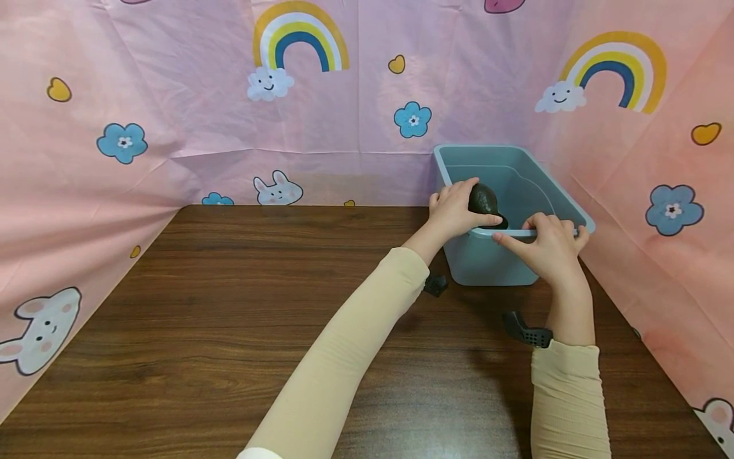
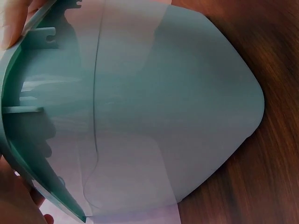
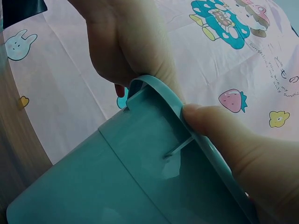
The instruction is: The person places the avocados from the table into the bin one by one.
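Note:
At the right stands a blue-green plastic bin [image 1: 490, 264]. My left hand [image 1: 453, 209] reaches over its near left corner, where thumb and index finger hold a dark green avocado [image 1: 483, 199]. A darker rounded part shows under the thumb; whether it belongs to the avocado I cannot tell. My right hand [image 1: 553, 245] grips the bin's front rim, thumb on the outside and fingers inside. In the left wrist view the bin's outer wall [image 2: 140, 102] fills most of the picture and the avocado is hidden. Both hands show at the rim in the right wrist view.
The bin stands on a dark brown wooden table [image 1: 229, 319]. Close behind and to its right hangs a pink patterned cloth [image 1: 367, 127], which also runs along the left. Black wrist devices show at the left wrist and the right wrist [image 1: 527, 331].

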Demonstrator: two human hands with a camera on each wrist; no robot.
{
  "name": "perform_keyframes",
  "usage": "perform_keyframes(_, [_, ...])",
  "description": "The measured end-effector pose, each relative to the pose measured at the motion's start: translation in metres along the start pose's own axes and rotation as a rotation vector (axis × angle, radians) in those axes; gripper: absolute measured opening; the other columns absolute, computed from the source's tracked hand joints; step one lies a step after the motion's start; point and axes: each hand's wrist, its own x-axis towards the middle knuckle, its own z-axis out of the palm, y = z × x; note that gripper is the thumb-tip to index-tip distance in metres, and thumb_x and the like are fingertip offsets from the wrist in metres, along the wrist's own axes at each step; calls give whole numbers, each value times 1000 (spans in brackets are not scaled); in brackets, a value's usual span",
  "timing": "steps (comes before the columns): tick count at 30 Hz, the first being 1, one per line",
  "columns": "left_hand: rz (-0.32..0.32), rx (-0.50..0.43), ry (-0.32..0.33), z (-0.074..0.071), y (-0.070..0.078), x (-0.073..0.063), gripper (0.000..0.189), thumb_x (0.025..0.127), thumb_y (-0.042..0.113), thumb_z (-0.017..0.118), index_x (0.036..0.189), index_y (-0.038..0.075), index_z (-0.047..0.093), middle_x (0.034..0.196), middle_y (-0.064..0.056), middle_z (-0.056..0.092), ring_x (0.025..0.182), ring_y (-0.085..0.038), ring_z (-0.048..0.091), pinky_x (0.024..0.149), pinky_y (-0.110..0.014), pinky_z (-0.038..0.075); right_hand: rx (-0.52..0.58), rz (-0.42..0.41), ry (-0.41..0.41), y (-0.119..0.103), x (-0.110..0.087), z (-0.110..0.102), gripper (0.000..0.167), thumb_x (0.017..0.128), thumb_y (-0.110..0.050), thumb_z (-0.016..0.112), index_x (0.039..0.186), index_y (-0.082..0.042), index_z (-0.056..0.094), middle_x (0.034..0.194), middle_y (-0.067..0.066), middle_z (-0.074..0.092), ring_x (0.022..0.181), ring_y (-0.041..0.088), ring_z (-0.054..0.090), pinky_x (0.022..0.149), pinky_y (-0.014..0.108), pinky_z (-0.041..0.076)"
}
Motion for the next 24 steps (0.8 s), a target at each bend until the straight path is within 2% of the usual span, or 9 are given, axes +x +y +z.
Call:
perform_keyframes(11, [-11, -54, -10, 0, 0, -3, 95, 76, 69, 64, 153, 32, 23, 153, 11, 27, 136, -15, 25, 104, -38, 20, 1, 2, -4, -1, -1, -1, 70, 83, -60, 64, 104, 6, 54, 103, 23, 53, 103, 50, 36, 98, 70, -7])
perform_keyframes(18, [12, -61, -23, 1, -3, -2, 89, 80, 70, 58, 153, 33, 22, 155, 10, 23, 139, -15, 20, 105, -42, 19, 6, 3, -2, 0, -1, -1, 69, 83, -60, 64, 103, 5, 54, 102, 23, 52, 103, 50, 36, 98, 69, -6])
perform_keyframes(24, [34, -41, -65, -1, -7, -1, 83, 85, 70, 49, 153, 35, 19, 157, 9, 17, 142, -15, 14, 107, -45, 16, 6, -2, 0, 1, 0, 1, 69, 83, -60, 64, 103, 5, 54, 102, 24, 52, 102, 49, 37, 98, 69, -7])
